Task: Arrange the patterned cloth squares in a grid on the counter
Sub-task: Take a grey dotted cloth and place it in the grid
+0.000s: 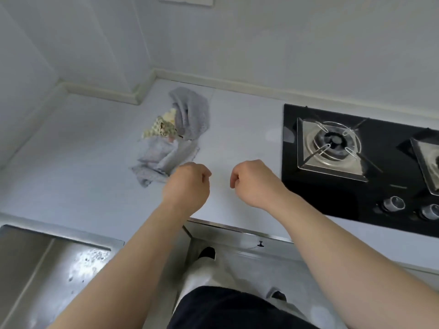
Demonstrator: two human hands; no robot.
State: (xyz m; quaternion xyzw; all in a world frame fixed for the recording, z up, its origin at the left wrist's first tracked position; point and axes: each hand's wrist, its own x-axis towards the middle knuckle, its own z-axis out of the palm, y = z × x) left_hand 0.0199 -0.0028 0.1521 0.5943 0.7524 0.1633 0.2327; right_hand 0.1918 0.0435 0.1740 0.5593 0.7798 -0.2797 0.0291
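Crumpled cloth pile [173, 136] lies just far-left of L hand [187, 184] — R hand [251, 181] farther off; both fists curled, holding nothing.

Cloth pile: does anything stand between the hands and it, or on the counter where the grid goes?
Nothing visible. The left hand is at the near edge of the cloth pile, the right hand beside it; the counter toward the stove lies bare.
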